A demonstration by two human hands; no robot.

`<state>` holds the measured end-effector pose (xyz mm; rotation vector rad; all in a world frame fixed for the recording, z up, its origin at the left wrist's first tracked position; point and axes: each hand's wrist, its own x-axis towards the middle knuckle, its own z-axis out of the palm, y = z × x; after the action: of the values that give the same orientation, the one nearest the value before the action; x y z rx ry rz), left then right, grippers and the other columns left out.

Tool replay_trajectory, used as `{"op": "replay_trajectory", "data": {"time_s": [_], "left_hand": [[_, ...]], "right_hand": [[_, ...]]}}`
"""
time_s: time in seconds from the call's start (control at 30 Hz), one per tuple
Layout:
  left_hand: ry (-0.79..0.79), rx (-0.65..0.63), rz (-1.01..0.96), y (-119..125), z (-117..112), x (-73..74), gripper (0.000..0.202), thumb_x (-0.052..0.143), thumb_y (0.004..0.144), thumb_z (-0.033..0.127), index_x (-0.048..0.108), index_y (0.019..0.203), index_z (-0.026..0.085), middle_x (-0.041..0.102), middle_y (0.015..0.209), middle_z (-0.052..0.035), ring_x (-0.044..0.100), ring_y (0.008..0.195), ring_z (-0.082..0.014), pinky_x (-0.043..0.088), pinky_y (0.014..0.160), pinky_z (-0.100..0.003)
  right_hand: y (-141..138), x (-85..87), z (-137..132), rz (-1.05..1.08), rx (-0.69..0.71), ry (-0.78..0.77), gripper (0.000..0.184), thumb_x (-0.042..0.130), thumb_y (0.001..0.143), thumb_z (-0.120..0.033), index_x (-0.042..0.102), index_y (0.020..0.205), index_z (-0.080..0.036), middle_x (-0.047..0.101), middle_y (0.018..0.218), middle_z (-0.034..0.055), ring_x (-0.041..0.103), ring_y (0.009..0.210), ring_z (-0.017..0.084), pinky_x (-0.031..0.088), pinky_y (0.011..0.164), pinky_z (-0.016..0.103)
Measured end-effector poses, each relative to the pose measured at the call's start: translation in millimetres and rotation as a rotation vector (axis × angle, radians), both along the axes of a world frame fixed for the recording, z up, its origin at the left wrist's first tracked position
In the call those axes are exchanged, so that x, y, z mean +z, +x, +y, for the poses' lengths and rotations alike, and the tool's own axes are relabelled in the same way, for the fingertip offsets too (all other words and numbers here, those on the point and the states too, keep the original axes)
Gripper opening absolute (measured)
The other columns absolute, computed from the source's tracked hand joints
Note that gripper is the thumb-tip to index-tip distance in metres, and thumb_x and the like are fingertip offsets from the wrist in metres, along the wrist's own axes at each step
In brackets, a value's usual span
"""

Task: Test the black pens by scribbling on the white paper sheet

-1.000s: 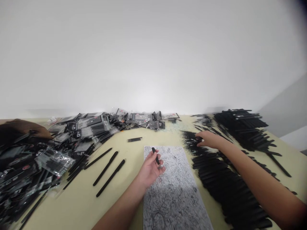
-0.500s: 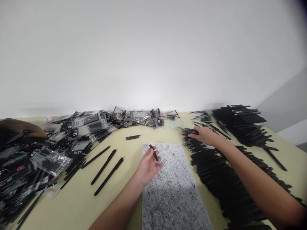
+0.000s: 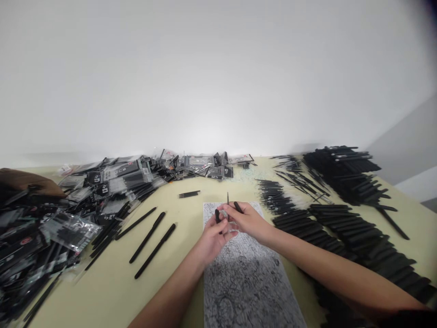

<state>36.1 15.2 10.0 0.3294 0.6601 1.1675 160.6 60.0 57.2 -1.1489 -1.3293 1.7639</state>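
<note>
Over the scribbled paper, my two hands meet with fingertips close together. My left hand (image 3: 212,239) is closed around a short black pen part (image 3: 217,215); whether it is a cap or a barrel I cannot tell. A thin pen refill (image 3: 228,197) points upward between the hands, pinched by my right hand (image 3: 248,222). Another black pen piece (image 3: 238,207) sticks out of the right hand's fingers. Below lies a sheet of paper (image 3: 246,278) covered in dark pen scribbles. To the right is a row of refills (image 3: 275,196).
Black pen barrels (image 3: 362,237) lie in rows at right, with a stacked pile (image 3: 337,173) behind. Clear packets (image 3: 129,175) heap along the left and back. Two capped pens (image 3: 155,250) and several short refills (image 3: 189,194) lie left of the paper. A white wall (image 3: 205,82) rises behind.
My right hand has moved left from the refill row to my left hand, bringing a refill and a black piece. My left hand stays over the paper with its pen part.
</note>
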Motion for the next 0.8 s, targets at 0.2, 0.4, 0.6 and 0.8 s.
{"op": "replay_trajectory", "data": {"time_s": [0.2,0.4,0.6,0.8], "left_hand": [[0.006,0.007,0.115,0.9,2.7,-5.5,0.052,0.087,0.060,0.023,0.038,0.076,0.020,0.063,0.067,0.0039,0.055,0.050,-0.0062,0.051,0.074,-0.029],[0.008,-0.039,0.147,3.5,0.0,-4.3,0.048,0.085,0.062,0.038,0.044,0.078,0.019,0.066,0.070,-0.0003,0.063,0.060,-0.0125,0.053,0.072,-0.032],[0.015,-0.053,0.164,4.0,-1.1,-2.1,0.046,0.084,0.065,0.036,0.042,0.076,0.019,0.059,0.059,0.0040,0.058,0.056,-0.0105,0.053,0.067,-0.030],[0.159,-0.131,0.277,11.4,-4.9,-1.9,0.047,0.082,0.066,0.031,0.037,0.072,0.021,0.058,0.058,0.0024,0.061,0.055,-0.0155,0.052,0.057,-0.030]], "right_hand": [[10.1,3.1,-1.3,0.049,-0.190,-0.265,0.020,0.063,0.084,-0.035,0.068,0.097,-0.021,0.059,0.077,-0.0039,0.023,0.037,0.000,0.019,0.035,0.018],[20.2,-0.1,3.7,0.162,-0.230,-0.399,0.014,0.059,0.086,-0.025,0.068,0.094,-0.018,0.061,0.082,-0.0025,0.020,0.035,-0.001,0.020,0.035,0.018],[21.5,-4.2,7.6,0.042,-0.144,-0.439,0.015,0.061,0.084,-0.026,0.068,0.094,-0.017,0.061,0.077,-0.0030,0.021,0.036,0.000,0.021,0.034,0.018],[12.6,-7.0,15.5,0.190,-0.329,-0.491,0.011,0.057,0.085,-0.019,0.064,0.093,-0.016,0.062,0.073,-0.0029,0.022,0.036,0.002,0.023,0.034,0.019]]}}
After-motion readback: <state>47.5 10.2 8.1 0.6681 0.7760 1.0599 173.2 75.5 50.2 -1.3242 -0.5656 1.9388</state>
